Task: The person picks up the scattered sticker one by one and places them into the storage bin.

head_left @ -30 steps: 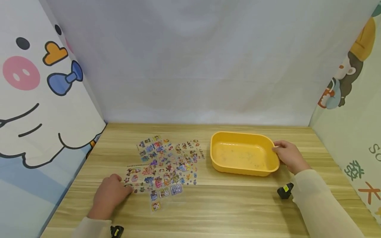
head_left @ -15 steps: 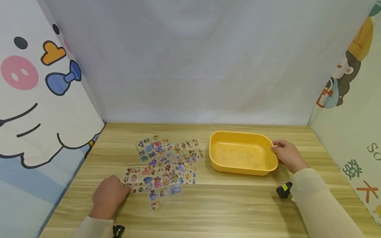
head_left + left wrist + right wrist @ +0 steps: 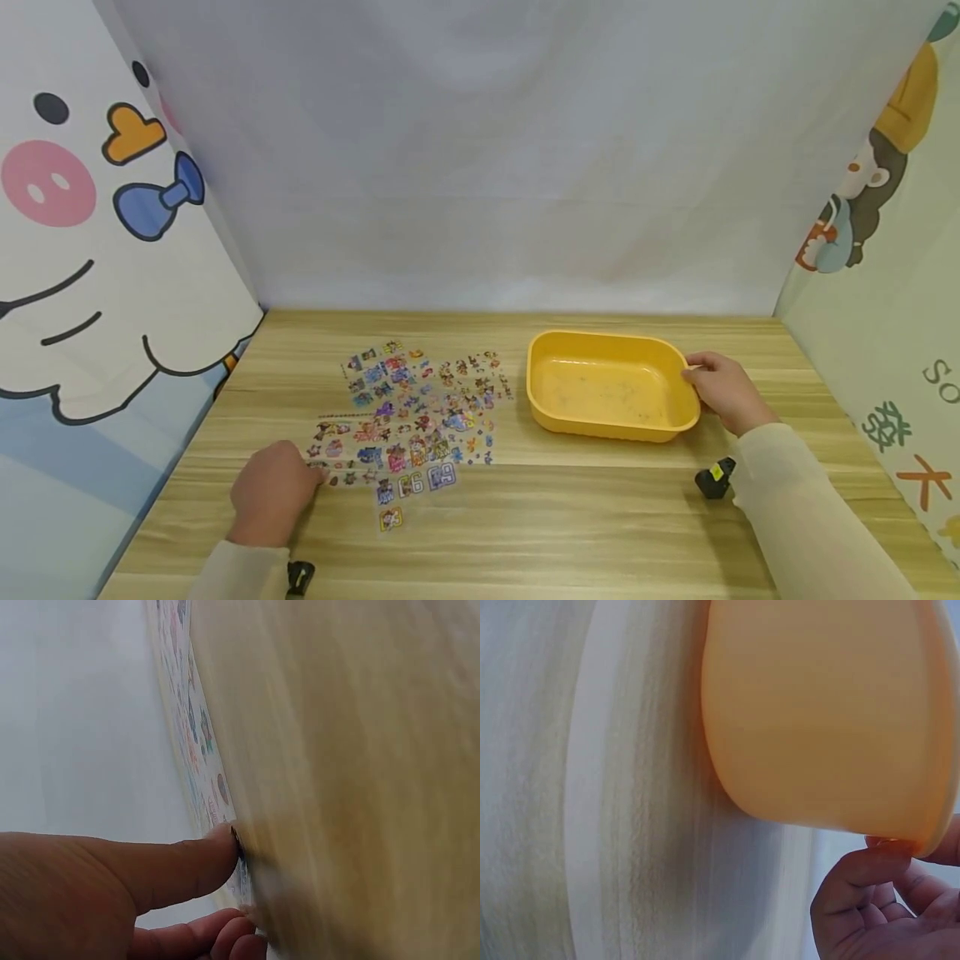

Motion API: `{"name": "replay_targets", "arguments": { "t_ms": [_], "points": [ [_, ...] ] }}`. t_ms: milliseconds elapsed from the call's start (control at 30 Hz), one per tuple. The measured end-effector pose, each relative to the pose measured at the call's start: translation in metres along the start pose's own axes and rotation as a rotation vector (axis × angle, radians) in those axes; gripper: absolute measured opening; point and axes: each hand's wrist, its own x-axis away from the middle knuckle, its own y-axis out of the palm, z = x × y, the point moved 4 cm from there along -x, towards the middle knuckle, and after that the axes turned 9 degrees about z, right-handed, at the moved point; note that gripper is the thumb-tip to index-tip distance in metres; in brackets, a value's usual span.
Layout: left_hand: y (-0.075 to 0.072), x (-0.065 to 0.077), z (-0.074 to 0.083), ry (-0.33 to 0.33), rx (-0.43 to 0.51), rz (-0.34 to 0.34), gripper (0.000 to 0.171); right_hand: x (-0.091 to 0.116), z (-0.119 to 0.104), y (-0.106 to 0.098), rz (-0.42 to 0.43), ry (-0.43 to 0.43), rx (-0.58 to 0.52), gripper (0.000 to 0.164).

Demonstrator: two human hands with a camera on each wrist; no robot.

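Observation:
Several clear sticker sheets [image 3: 420, 417] printed with small colourful pictures lie overlapping on the left half of the table. At their left edge, my left hand [image 3: 273, 492] pinches the corner of the nearest sheet. In the left wrist view the thumb [image 3: 187, 870] lies on the sheet's edge [image 3: 199, 742], and the other fingers are curled below it. A yellow plastic basin [image 3: 611, 392] with nothing in it but faint marks stands to the right of the sheets. My right hand [image 3: 727, 393] grips its right rim, fingers bent at the lip [image 3: 922, 844] in the right wrist view.
The wood-grain table [image 3: 570, 525] runs back to a plain white cloth [image 3: 510, 167]. Cartoon-printed panels flank it on the left [image 3: 112, 250] and right [image 3: 877, 333]. A black wrist device [image 3: 715, 478] hangs by the right sleeve.
My left hand has drawn its sticker sheet slightly to the left, out from the others. The basin and the right hand have stayed in place.

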Motion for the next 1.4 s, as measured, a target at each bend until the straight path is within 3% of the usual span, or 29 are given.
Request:
{"name": "replay_targets", "arguments": {
  "t_ms": [167,367,567,767,900,1100,1400],
  "points": [
    [-0.001,-0.002,-0.002,-0.009,0.0,-0.004,0.032,0.0,0.0,0.001,-0.001,-0.001,-0.004,0.052],
    [0.005,-0.004,-0.009,-0.003,0.067,-0.026,0.041,0.0,0.001,0.001,0.002,0.006,0.006,0.053],
    [0.006,-0.01,-0.016,0.0,0.147,-0.02,0.021,0.0,-0.002,0.001,0.001,0.001,0.006,0.052],
    [0.007,-0.013,-0.021,0.034,0.221,-0.025,0.032,0.001,-0.003,0.001,-0.003,-0.003,0.007,0.052],
    [0.008,-0.015,-0.024,0.014,0.373,-0.07,0.035,0.001,-0.003,0.001,0.002,-0.006,0.014,0.052],
    [0.005,-0.016,-0.025,-0.111,0.65,-0.165,0.028,0.001,-0.003,0.0,0.002,-0.011,0.019,0.052],
    [-0.001,-0.014,-0.02,-0.096,0.911,-0.187,0.033,0.003,-0.004,0.0,0.007,-0.01,0.025,0.052]
  ]
}}
